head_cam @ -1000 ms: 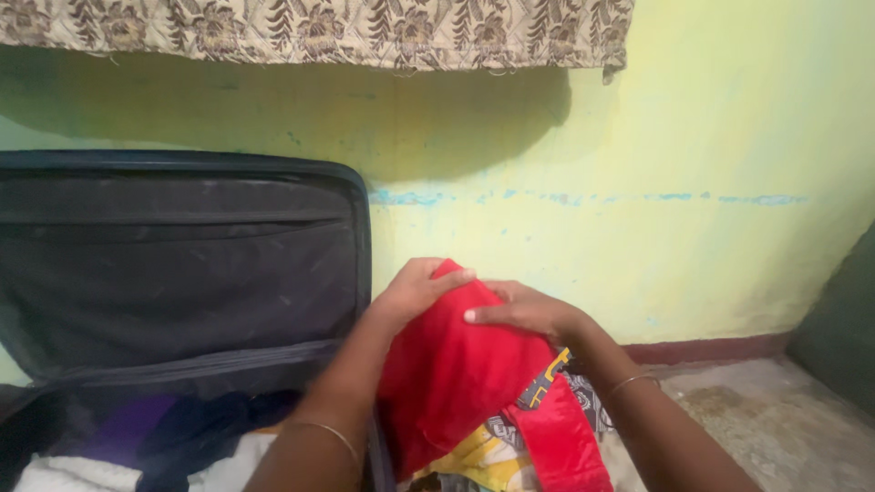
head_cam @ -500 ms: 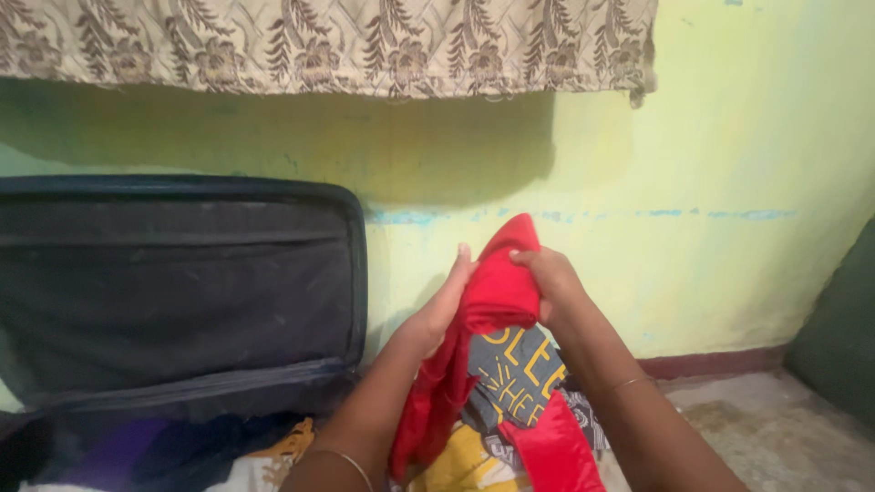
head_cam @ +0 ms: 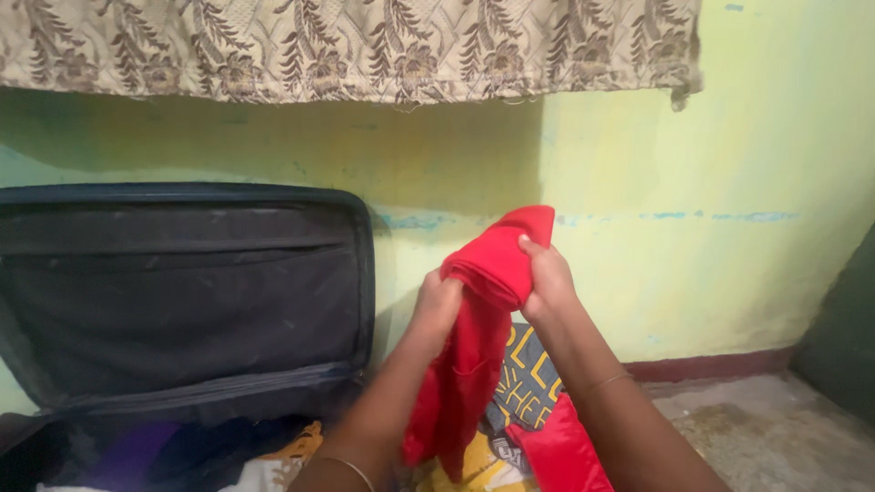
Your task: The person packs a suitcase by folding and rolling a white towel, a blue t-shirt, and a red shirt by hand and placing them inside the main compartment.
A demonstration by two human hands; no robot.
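A red garment (head_cam: 478,337) with a grey and yellow printed patch hangs in front of me, raised above the suitcase. My left hand (head_cam: 436,305) grips its upper left fold. My right hand (head_cam: 547,278) pinches the top right fold near the garment's highest corner. Both arms reach up from the bottom of the view. The lower part of the garment drapes down between my forearms.
An open dark suitcase (head_cam: 182,292) stands with its lid against the yellow-green wall (head_cam: 693,246); clothes of purple, white and yellow lie inside at the bottom left. A patterned curtain (head_cam: 346,46) hangs along the top. Bare concrete floor (head_cam: 775,437) lies to the right.
Both hands have lifted the red garment higher, from low over the suitcase to in front of the wall, and it now hangs down longer between my arms.
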